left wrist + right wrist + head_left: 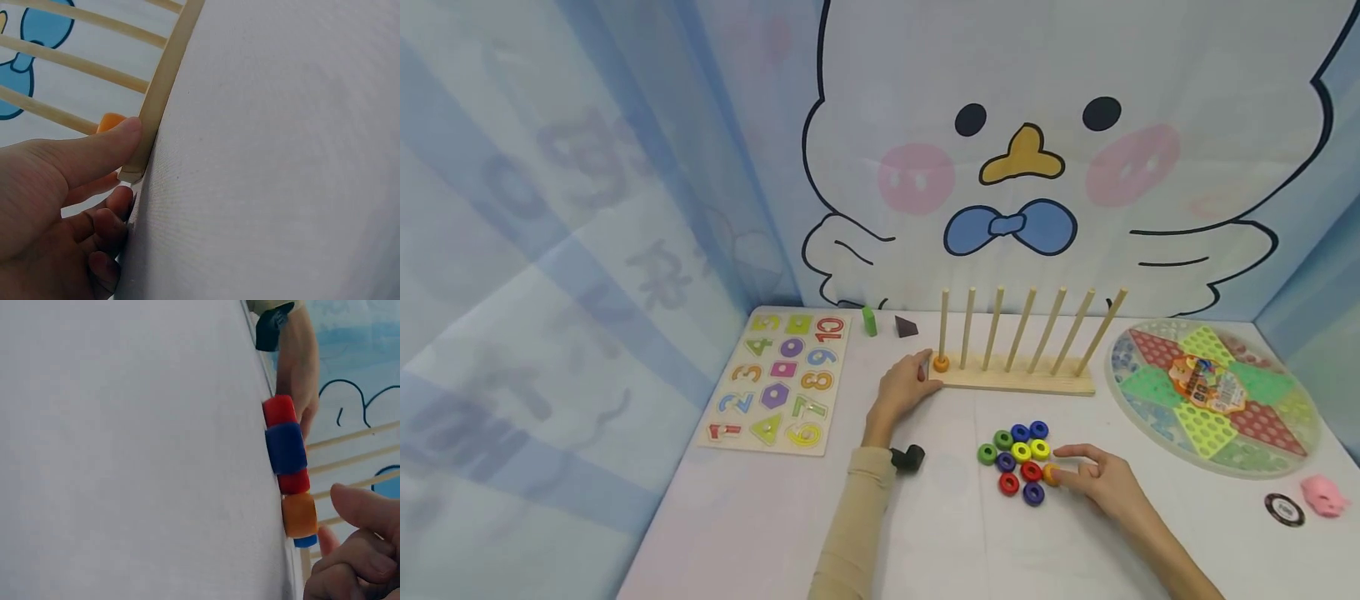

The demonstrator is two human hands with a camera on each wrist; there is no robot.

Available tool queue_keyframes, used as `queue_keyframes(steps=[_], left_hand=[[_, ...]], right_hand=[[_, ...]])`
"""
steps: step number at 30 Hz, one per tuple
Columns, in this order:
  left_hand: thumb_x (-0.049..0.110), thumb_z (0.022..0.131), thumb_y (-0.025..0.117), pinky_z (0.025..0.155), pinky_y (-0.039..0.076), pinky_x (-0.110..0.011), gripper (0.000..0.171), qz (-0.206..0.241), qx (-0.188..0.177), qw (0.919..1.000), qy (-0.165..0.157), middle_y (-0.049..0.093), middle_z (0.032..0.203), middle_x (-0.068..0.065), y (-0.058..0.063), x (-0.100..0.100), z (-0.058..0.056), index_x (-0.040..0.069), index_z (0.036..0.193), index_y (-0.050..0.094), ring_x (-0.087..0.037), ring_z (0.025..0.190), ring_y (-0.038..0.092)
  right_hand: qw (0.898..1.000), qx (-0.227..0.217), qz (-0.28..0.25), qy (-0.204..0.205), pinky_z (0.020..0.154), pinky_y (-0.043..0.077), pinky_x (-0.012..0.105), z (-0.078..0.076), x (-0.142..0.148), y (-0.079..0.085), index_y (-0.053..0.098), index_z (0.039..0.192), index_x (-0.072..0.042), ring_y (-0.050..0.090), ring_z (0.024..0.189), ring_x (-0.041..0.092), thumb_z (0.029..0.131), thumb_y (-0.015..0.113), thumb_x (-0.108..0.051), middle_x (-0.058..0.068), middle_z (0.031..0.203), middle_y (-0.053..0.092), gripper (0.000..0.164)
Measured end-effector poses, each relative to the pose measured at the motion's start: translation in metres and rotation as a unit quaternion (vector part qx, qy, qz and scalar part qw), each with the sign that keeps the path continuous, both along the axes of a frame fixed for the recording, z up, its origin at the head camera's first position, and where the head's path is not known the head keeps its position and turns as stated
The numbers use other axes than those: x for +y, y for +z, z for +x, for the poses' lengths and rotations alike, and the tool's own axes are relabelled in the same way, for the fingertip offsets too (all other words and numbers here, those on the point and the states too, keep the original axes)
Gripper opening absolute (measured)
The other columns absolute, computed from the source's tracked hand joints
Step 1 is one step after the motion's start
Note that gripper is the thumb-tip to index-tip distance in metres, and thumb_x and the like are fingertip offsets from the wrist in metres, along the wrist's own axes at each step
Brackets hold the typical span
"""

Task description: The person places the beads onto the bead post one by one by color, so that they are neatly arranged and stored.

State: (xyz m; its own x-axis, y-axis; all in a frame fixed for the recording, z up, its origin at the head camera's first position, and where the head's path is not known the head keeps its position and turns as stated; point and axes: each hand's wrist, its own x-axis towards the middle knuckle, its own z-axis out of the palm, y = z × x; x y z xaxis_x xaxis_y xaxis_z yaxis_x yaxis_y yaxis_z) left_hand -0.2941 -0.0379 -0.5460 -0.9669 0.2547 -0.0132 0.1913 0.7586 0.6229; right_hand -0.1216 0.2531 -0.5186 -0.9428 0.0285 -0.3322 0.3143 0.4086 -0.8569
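A wooden peg rack (1015, 381) with several upright pegs stands at the back middle of the table. My left hand (901, 387) grips its left end, the thumb lying on the front edge in the left wrist view. An orange ring (941, 364) sits at the foot of the leftmost peg. In front of the rack lies a cluster of red, blue, green and yellow rings (1020, 452). At the cluster's right side, my right hand (1105, 479) reaches to another orange ring (300, 515). Its thumb and forefinger are spread, with the thumb apart from that ring in the right wrist view.
To the left lies a number puzzle board (763, 367), with a green block (869, 322) and a dark block (906, 326) beyond it. A round Chinese checkers board (1213, 400) is on the right, near a black-and-white disc (1285, 509) and a pink pig toy (1324, 497).
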Motion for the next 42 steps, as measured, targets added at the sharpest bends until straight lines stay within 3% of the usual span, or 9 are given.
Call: queue_keyframes(steps=[4,8,15,22,34,38,42], left_hand=[[0.037,0.083,0.073,0.056,0.035,-0.026,0.066,0.0,-0.001,1.0,-0.001,0.052,0.074,0.004,-0.001,-0.001,0.0,0.015,0.14,0.049,-0.01,0.062,0.045],[0.035,0.084,0.073,0.056,0.035,-0.025,0.065,-0.002,0.0,1.0,-0.004,0.051,0.073,0.005,-0.003,-0.001,0.001,0.012,0.14,0.048,-0.01,0.061,0.045],[0.037,0.083,0.073,0.057,0.035,-0.026,0.066,0.012,-0.001,0.9999,-0.002,0.053,0.074,0.005,-0.001,0.0,-0.001,0.015,0.14,0.048,-0.011,0.062,0.046],[0.037,0.082,0.074,0.056,0.035,-0.025,0.067,0.011,-0.002,0.9999,-0.005,0.052,0.074,0.006,-0.001,-0.001,-0.002,0.015,0.14,0.049,-0.009,0.062,0.046],[0.039,0.083,0.073,0.056,0.036,-0.026,0.067,0.01,-0.016,0.9998,-0.005,0.052,0.075,0.005,-0.002,-0.001,-0.001,0.015,0.14,0.048,-0.009,0.062,0.046],[0.04,0.083,0.072,0.057,0.036,-0.026,0.067,0.011,-0.015,0.9998,-0.006,0.052,0.076,0.005,-0.002,0.0,-0.001,0.016,0.141,0.047,-0.01,0.064,0.046],[0.039,0.083,0.073,0.057,0.035,-0.026,0.066,0.006,-0.009,0.9999,-0.002,0.052,0.076,0.004,-0.002,0.0,-0.001,0.016,0.14,0.049,-0.01,0.065,0.046]], right_hand=[[1.0,-0.011,0.007,0.0,0.039,0.025,0.022,0.007,0.0,-0.012,0.056,0.122,0.002,0.025,0.04,0.005,0.077,0.079,-0.027,-0.008,0.048,0.033,0.059],[0.999,0.008,0.039,0.013,0.042,0.024,0.021,0.008,-0.002,-0.019,0.058,0.118,0.002,0.026,0.042,0.005,0.076,0.08,-0.027,-0.007,0.049,0.033,0.056],[0.994,0.043,0.1,0.019,0.042,0.026,0.023,0.0,-0.004,-0.01,0.059,0.116,0.0,0.028,0.043,0.006,0.078,0.078,-0.033,-0.006,0.049,0.035,0.054],[0.988,0.097,0.115,0.032,0.042,0.026,0.026,-0.028,-0.029,0.037,0.057,0.12,-0.002,0.03,0.044,0.01,0.081,0.074,-0.039,-0.004,0.051,0.037,0.056],[0.961,0.255,0.078,0.067,0.037,0.025,0.028,-0.093,-0.095,0.13,0.061,0.116,-0.01,0.033,0.041,0.015,0.082,0.073,-0.041,0.001,0.051,0.039,0.048],[0.954,0.286,0.064,0.063,0.037,0.024,0.028,-0.113,-0.11,0.152,0.061,0.118,-0.011,0.033,0.041,0.015,0.082,0.073,-0.041,0.003,0.053,0.04,0.049],[0.95,0.297,0.071,0.055,0.037,0.024,0.028,-0.133,-0.119,0.161,0.061,0.119,-0.01,0.034,0.041,0.016,0.083,0.073,-0.037,0.004,0.053,0.042,0.047]])
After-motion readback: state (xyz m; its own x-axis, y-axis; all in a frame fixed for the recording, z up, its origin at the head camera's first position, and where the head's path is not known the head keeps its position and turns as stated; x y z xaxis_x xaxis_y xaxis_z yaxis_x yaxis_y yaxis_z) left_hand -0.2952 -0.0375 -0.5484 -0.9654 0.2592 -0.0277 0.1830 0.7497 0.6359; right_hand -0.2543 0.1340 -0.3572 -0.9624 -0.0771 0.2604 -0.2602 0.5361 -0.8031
